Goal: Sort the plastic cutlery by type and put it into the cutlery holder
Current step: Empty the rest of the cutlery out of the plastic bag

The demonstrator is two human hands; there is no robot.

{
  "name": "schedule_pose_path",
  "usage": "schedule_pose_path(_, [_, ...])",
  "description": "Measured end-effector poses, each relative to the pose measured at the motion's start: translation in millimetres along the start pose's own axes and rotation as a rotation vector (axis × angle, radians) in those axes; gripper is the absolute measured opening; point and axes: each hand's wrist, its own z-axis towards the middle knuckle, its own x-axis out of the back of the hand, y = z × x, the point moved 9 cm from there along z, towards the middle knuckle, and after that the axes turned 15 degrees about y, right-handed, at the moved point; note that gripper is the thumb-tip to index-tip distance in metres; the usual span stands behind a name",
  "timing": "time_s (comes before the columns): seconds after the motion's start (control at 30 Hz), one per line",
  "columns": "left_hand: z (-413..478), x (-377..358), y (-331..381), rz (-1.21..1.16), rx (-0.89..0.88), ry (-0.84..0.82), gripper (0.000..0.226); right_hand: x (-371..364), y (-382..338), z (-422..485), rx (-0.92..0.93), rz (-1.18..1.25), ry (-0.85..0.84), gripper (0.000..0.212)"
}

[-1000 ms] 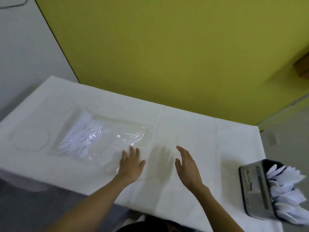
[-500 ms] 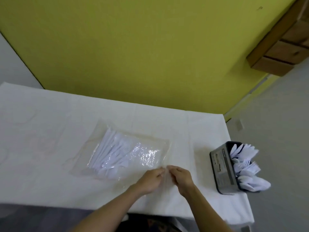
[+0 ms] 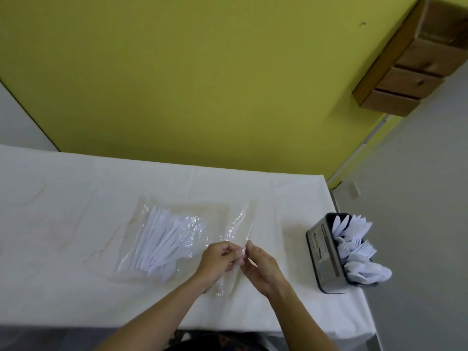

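no word or number can be read. the only print is a pale label (image 3: pixel 323 252) stuck on the long dark outer wall of the cutlery holder (image 3: pixel 333 287). it carries some lines of small print and what may be a picture, all too blurred to make out.

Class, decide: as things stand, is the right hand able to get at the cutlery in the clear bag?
Probably not yet: the cutlery lies inside the clear bag, whose edge the right hand and left hand both pinch.
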Motion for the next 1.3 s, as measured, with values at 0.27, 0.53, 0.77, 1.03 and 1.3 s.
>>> schedule_pose_path(0.27, [-5, -6, 0, -0.073, 0.036, -0.101, 0.014, 1, -20, -7, 0.206, -0.217, 0.053, 0.023])
schedule_pose_path(0.53, [1, -9, -9, -0.021, 0.069, -0.104, 0.021, 9, -21, -4, 0.205, -0.219, 0.075, 0.031])
schedule_pose_path(0.77, [9, -6, -14, -0.042, 0.136, 0.038, 0.008, 13, -24, -1, 0.268, -0.276, 0.127, 0.013])
schedule_pose_path(1.03, [2, -30, -11, -0.045, 0.254, 0.051, 0.021, 4, -20, 1, 0.403, -0.523, 0.318, 0.031])
schedule_pose_path(1.3, [-1, -23, 17, 0.212, -0.044, 0.167, 0.039, -10, -26, -10, 0.535, -0.568, 0.337, 0.038])
